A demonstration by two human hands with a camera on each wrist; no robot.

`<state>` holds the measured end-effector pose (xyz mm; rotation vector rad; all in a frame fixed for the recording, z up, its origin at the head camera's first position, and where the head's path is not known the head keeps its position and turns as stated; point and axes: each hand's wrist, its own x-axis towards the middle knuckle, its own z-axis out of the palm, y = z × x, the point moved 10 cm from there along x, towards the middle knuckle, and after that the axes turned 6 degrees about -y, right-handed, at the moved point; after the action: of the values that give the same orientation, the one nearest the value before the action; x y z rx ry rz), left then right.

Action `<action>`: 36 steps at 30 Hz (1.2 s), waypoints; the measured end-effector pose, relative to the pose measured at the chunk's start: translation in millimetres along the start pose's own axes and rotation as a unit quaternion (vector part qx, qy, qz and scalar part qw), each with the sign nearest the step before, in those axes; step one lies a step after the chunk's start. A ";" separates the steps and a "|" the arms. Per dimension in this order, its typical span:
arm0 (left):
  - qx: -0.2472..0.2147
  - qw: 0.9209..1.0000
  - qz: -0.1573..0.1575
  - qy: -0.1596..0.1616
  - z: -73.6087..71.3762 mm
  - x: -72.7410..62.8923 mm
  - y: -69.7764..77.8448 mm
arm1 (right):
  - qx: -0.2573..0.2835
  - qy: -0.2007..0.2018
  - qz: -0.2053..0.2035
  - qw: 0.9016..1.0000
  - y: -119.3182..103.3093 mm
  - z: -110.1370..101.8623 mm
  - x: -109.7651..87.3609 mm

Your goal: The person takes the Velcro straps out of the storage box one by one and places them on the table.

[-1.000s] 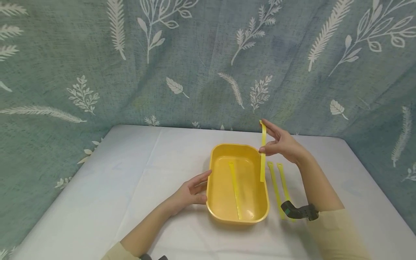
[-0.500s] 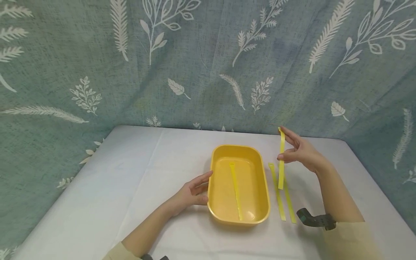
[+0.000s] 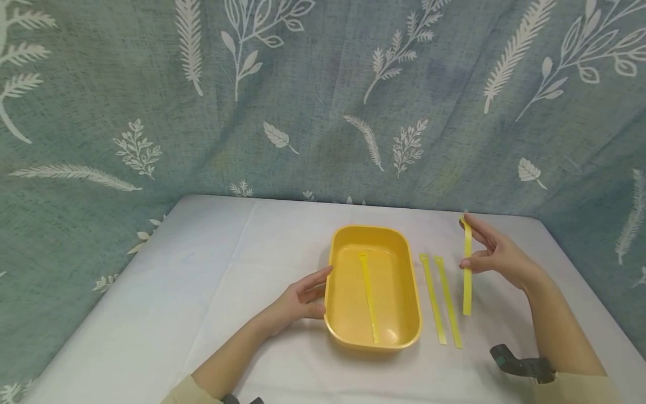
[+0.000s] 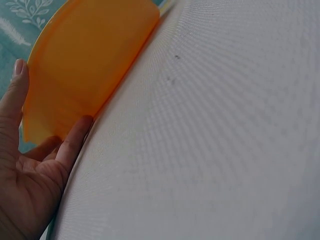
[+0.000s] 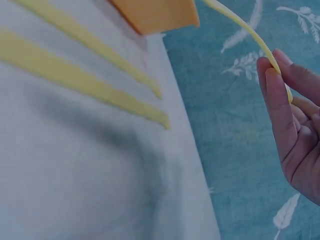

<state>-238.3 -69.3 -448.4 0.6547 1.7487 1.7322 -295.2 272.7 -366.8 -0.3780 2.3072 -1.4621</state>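
Note:
My right hand (image 3: 499, 261) pinches a yellow cable tie (image 3: 467, 294) between thumb and fingers, holding it above the table at the right. Its ridged strap (image 5: 242, 22) curves away from the fingertips in the right wrist view. A yellow plastic tray (image 3: 401, 308) stands in the middle, with one cable tie (image 3: 369, 297) lying lengthwise inside. Against the tray's left side rests my left hand (image 3: 292, 303), thumb and fingers spread along the wall (image 4: 85, 55). Two more cable ties, a left one (image 3: 432, 297) and a right one (image 3: 448, 303), lie side by side right of the tray.
A white cloth (image 3: 257, 365) covers the table. Behind it and at both sides hangs a green curtain (image 3: 323, 101) with white leaf prints. Each wrist wears a dark band, such as the right wristband (image 3: 522, 363).
My right hand has carried its cable tie from over the tray's right rim to the right and slightly nearer, past the two lying ties. The left hand stays against the tray.

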 end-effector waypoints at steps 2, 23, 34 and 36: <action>0.004 1.000 0.000 0.001 -0.3 0.2 0.1 | 0.003 -0.004 0.001 1.000 5.9 0.8 -4.1; -0.003 1.000 0.001 -0.001 1.2 0.8 0.7 | -0.018 -0.032 0.060 0.998 63.2 19.8 -18.6; -0.005 1.000 0.007 -0.004 0.3 1.2 -0.7 | -0.027 -0.040 0.052 0.997 71.4 27.4 -13.6; -0.004 1.000 0.007 -0.004 0.2 1.3 -0.6 | -0.038 -0.041 0.042 0.998 70.6 28.5 -13.2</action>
<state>-239.0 -68.3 -449.1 0.6710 1.7352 1.7436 -272.1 285.1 -439.5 -0.3511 2.2897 -1.2995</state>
